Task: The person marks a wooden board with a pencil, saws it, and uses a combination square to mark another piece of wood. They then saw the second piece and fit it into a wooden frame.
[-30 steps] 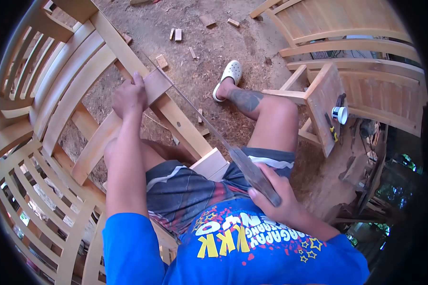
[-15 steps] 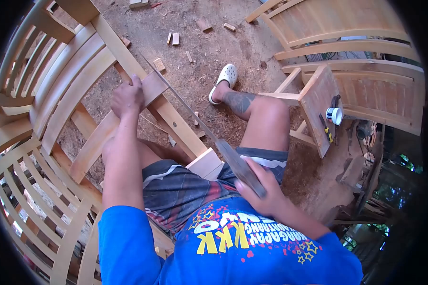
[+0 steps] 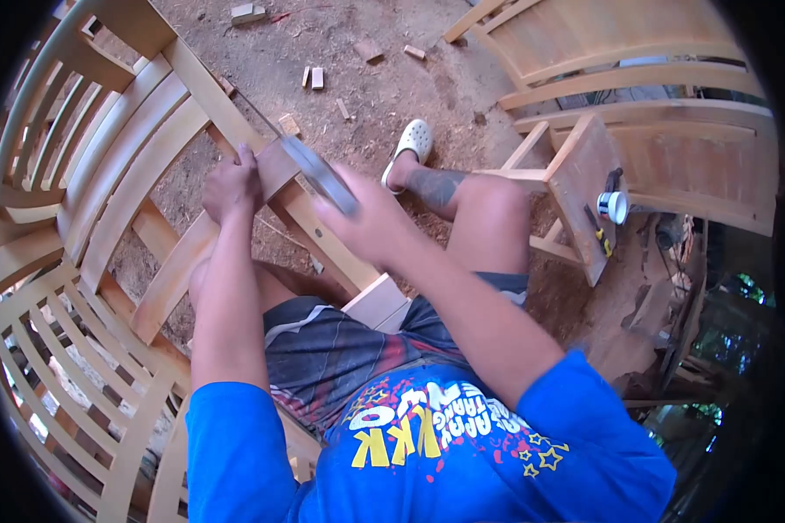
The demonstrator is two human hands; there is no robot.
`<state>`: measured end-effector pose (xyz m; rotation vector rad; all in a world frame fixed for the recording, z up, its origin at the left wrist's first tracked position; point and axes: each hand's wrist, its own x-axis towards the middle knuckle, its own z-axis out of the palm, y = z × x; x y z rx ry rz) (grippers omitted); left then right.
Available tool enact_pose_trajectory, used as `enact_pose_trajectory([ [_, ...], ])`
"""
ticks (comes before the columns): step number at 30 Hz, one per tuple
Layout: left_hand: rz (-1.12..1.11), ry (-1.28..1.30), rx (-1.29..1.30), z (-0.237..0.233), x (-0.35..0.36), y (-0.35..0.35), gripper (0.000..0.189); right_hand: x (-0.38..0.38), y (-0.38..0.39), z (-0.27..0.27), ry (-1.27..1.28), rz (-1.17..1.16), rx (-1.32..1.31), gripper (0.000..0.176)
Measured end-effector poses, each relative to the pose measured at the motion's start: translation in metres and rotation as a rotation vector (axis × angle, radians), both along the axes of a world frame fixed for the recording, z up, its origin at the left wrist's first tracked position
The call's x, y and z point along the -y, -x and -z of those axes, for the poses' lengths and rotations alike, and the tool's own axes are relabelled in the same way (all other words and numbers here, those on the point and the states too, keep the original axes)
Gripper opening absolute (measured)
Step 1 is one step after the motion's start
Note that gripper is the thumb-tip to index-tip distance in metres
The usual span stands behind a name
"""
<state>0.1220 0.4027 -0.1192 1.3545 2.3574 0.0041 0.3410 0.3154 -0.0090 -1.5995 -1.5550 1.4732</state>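
Your left hand [image 3: 233,187] is closed on a curved wooden slat [image 3: 179,266], pressing down near its far end with the thumb lying along the top. The slat runs slantwise in front of you, one end close to your left knee [image 3: 202,279], the other crossing over a long wooden rail [image 3: 344,255] that has a dark spot on its face. Your right hand [image 3: 362,213], blurred, is wrapped around the handle of a handsaw [image 3: 323,174], close to the slat's end. The thin blade points away from you and to the left, along that end; whether its teeth bite into the wood, you cannot tell from this view.

Between your thighs, at the near end of the rail, sits a pale wooden block [image 3: 375,301]. More curved slats lie side by side beyond your left hand, and a slatted panel [image 3: 144,418] stands at your left. Small offcuts [image 3: 317,78] are scattered on the dirt floor [image 3: 462,78] ahead, past your white clog [image 3: 417,139]. At your right, a wooden stool [image 3: 576,196] bears a white cup [image 3: 613,207] and a yellow-and-black tool [image 3: 604,242], near large wooden panels [image 3: 619,44].
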Motion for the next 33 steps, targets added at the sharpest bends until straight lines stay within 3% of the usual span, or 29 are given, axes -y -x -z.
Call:
enact_pose_trajectory([
  [1,-0.011,0.006,-0.010,0.002,0.004,0.000,0.069,0.040,-0.018,-0.005,-0.127,0.081,-0.031,0.052],
  [2,-0.008,0.010,-0.002,0.004,0.008,0.000,0.069,0.080,-0.042,-0.019,-0.078,0.048,0.050,0.060],
  [5,-0.006,0.014,0.013,0.004,0.005,0.003,0.069,0.154,-0.094,-0.110,0.149,-0.008,0.116,0.063],
  [7,-0.010,0.014,0.022,0.004,0.006,0.001,0.069,0.162,-0.097,-0.127,0.211,-0.022,0.115,0.062],
  [9,-0.015,0.014,0.001,0.007,0.006,0.002,0.070,0.150,-0.090,-0.122,0.186,-0.029,0.093,0.062],
  [12,-0.011,0.007,0.035,0.002,0.006,-0.004,0.070,0.075,-0.045,-0.013,0.004,0.061,0.001,0.060],
  [13,-0.016,0.011,0.049,0.000,0.007,-0.005,0.070,0.031,-0.022,0.014,-0.092,0.024,-0.077,0.042],
  [14,-0.014,0.012,0.032,0.001,0.004,-0.005,0.070,-0.009,-0.001,0.024,-0.057,-0.012,-0.050,0.035],
  [16,-0.019,0.018,-0.022,0.008,0.004,0.000,0.070,-0.060,0.027,-0.016,0.243,-0.058,0.167,0.034],
  [19,-0.011,-0.012,-0.022,0.004,0.005,-0.002,0.069,-0.019,0.008,-0.001,0.087,-0.029,0.034,0.043],
  [21,-0.021,-0.027,-0.023,0.004,0.005,0.000,0.069,0.054,-0.024,-0.022,-0.141,0.059,0.055,0.054],
  [22,-0.014,-0.030,-0.014,0.004,0.006,0.001,0.069,0.089,-0.045,-0.046,-0.083,0.032,0.077,0.064],
  [24,-0.002,-0.020,-0.006,0.005,0.006,0.000,0.069,0.149,-0.083,-0.092,0.066,0.016,0.094,0.063],
  [28,0.001,0.002,-0.003,0.008,0.008,0.000,0.070,0.168,-0.095,-0.124,0.177,0.032,0.116,0.062],
  [30,-0.007,-0.001,0.009,0.007,0.006,0.002,0.070,0.130,-0.074,-0.074,0.044,0.032,0.050,0.061],
  [32,-0.026,0.010,0.031,0.000,0.005,-0.005,0.070,0.068,-0.037,0.007,-0.198,0.037,0.038,0.059],
  [33,-0.001,-0.006,0.030,0.003,0.007,-0.004,0.070,0.024,-0.012,0.019,-0.083,0.074,-0.108,0.046],
])
